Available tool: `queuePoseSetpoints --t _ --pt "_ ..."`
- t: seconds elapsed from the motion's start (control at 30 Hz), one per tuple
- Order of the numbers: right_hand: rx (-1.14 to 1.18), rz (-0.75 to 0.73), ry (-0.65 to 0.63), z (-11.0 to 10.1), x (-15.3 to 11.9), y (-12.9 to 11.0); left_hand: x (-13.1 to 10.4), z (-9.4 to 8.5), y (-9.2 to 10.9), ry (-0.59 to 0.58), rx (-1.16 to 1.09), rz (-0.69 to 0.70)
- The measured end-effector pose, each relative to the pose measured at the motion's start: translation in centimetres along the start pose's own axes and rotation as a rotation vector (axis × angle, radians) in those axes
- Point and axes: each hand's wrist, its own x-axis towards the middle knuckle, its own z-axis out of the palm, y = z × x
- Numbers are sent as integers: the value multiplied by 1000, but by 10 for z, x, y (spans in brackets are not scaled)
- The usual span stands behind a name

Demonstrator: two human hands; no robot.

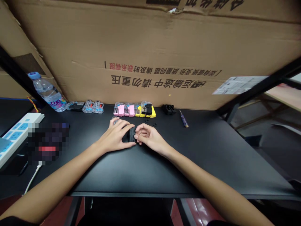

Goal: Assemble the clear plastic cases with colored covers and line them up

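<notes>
On the black table, my left hand [116, 135] grips a small black plastic part [132, 135] between thumb and forefinger. My right hand [148, 137] touches the part's right side, its fingers curled and thumb and fingertip pinched at the part's face. Whatever sits in that pinch is too small to name. Beyond the hands lie two small black rings [154, 124]. Behind my left fingers, a small clear piece [115, 121] is partly hidden. Farther back stands a row of clear plastic cases with pink pieces [121, 110] and yellow pieces [153, 112].
A screwdriver [184, 119] and black parts [168, 109] lie back right. Several clear cases [88, 106] and a water bottle [49, 92] stand back left. A power strip [20, 131] and a blurred dark device [48, 142] with a white cable are at left. Cardboard [150, 40] walls the back.
</notes>
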Motion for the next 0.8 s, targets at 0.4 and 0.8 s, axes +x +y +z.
queuePoseSetpoints --t 0.4,0.8 --pt "-767 -573 25 -24 -6 1 -2 -16 -7 -16 -103 -8" --pt "-820 -552 -123 -42 -4 -1 -6 -47 -45 48 50 -58"
